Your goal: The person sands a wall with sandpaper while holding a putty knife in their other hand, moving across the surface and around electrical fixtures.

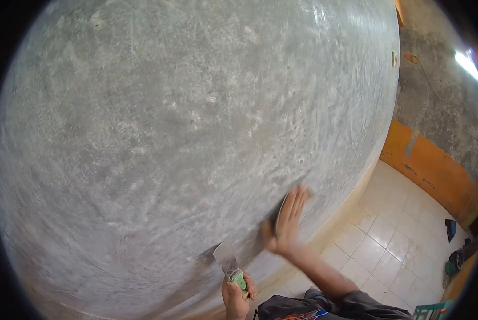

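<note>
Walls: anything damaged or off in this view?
Yes. The orange band on the far wall looks damaged: a grey gap breaks it near the top and dark chipped patches run lower down. The near wall is blotchy with pale spots, possibly just unfinished.

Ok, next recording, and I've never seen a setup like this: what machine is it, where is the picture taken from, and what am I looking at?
There is no machine here: these are a person's own bare hands. The one picture comes from a camera worn on their head, looking forward and down, with dark rounded edges around the view.

The big grey surface is a wall, patchy and marked with pale spots. The left hand grips a scraper, blade pointing away from the hand. The right hand is spread at the wall, slightly blurred; I can't tell whether anything is under it. Off to the right is a tiled floor.
</note>
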### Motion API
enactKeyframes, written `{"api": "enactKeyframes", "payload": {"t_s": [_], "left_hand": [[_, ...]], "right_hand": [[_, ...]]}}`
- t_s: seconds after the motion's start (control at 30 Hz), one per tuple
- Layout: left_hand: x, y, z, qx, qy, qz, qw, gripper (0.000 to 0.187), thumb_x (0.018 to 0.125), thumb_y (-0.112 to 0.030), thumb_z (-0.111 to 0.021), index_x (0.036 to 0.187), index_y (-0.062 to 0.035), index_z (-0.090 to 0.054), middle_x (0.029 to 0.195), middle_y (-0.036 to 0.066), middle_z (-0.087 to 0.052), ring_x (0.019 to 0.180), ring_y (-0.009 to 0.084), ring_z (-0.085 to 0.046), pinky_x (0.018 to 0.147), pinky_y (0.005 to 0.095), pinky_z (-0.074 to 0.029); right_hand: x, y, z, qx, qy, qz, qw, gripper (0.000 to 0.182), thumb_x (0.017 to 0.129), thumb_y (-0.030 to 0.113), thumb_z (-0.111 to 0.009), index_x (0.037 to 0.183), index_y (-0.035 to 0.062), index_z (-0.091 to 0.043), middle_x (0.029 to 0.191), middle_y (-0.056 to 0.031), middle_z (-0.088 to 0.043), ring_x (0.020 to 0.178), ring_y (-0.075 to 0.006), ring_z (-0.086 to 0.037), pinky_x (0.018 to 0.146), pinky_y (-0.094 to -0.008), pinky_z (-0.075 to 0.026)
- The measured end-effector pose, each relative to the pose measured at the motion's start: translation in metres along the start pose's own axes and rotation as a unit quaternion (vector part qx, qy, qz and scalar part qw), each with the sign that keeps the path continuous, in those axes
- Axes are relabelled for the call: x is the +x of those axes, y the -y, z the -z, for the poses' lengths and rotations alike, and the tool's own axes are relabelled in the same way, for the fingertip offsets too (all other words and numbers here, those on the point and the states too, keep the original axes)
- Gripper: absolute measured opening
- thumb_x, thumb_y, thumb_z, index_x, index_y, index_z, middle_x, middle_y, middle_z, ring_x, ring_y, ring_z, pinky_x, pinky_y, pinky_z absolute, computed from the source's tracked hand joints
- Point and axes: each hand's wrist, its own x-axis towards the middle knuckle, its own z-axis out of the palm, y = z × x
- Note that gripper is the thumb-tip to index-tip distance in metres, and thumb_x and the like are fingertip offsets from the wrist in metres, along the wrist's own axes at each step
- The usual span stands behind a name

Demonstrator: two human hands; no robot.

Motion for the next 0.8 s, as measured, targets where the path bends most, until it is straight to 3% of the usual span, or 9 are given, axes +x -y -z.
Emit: {"api": "enactKeyframes", "payload": {"t_s": [0.07,0.17,0.3,0.4,0.6,0.7,0.8], "left_hand": [[-0.002,-0.001,0.0,0.008,0.01,0.003,1.0,0.057,0.088,-0.055,-0.05,0.099,0.0004,-0.048,0.06,0.005,-0.046,0.044,0.013,-0.042,0.038,0.026,-0.034],[0.0,0.003,0.0,-0.006,0.01,0.015,1.0,0.056,0.088,-0.055,-0.05,0.099,0.0,-0.048,0.06,0.005,-0.046,0.044,0.0131,-0.042,0.038,0.026,-0.034],[0.003,0.008,-0.001,-0.019,0.014,0.028,0.999,0.056,0.087,-0.056,-0.051,0.1,-0.0006,-0.048,0.06,0.005,-0.046,0.044,0.0129,-0.042,0.039,0.0256,-0.034],[0.009,0.007,-0.004,-0.02,0.025,0.031,0.999,0.057,0.087,-0.056,-0.052,0.1,-0.0008,-0.048,0.06,0.005,-0.046,0.044,0.0127,-0.042,0.039,0.0254,-0.033],[0.01,0.003,-0.006,-0.017,0.043,0.05,0.998,0.059,0.087,-0.055,-0.051,0.1,0.0022,-0.046,0.063,0.007,-0.047,0.048,0.0131,-0.045,0.043,0.0256,-0.037],[0.009,0.009,-0.005,-0.026,0.043,0.048,0.998,0.059,0.088,-0.055,-0.051,0.1,0.0029,-0.046,0.063,0.007,-0.047,0.048,0.0128,-0.045,0.042,0.0253,-0.037],[0.013,0.01,-0.011,-0.019,0.043,0.043,0.998,0.059,0.089,-0.055,-0.048,0.1,0.0025,-0.047,0.061,0.005,-0.046,0.045,0.012,-0.042,0.04,0.0247,-0.034]], "right_hand": [[0.06,-0.007,0.029,0.028,-0.019,-0.032,0.999,0.082,0.084,0.024,-0.05,0.138,-0.0177,-0.005,0.143,-0.0409,-0.004,0.135,-0.0532,-0.001,0.109,-0.0581,-0.001],[0.082,-0.003,0.037,0.029,-0.028,-0.045,0.998,0.081,0.085,0.024,-0.05,0.139,-0.0167,-0.006,0.144,-0.0394,-0.003,0.136,-0.0523,0.001,0.109,-0.058,-0.001],[-0.023,0.019,0.002,0.072,0.027,-0.055,0.995,0.081,0.084,0.024,-0.051,0.139,-0.0153,-0.006,0.146,-0.0365,-0.002,0.136,-0.0513,0.002,0.109,-0.0578,-0.002],[-0.034,0.017,-0.001,0.091,0.038,-0.067,0.993,0.081,0.085,0.024,-0.052,0.139,-0.0151,-0.006,0.146,-0.036,-0.003,0.136,-0.0508,0.002,0.109,-0.0574,-0.002],[0.083,-0.014,0.039,0.078,-0.059,-0.084,0.992,0.078,0.086,0.021,-0.05,0.139,-0.0151,-0.006,0.146,-0.0363,-0.003,0.138,-0.0478,0.001,0.109,-0.0565,0.0],[0.038,-0.009,0.02,0.027,-0.019,-0.061,0.998,0.079,0.085,0.023,-0.051,0.139,-0.0153,-0.008,0.145,-0.0374,-0.003,0.137,-0.05,0.0,0.109,-0.0579,-0.001],[-0.067,0.009,-0.014,0.103,0.027,-0.092,0.99,0.082,0.084,0.026,-0.053,0.138,-0.017,-0.008,0.143,-0.0399,-0.004,0.133,-0.0561,-0.002,0.108,-0.0608,-0.003]]}}
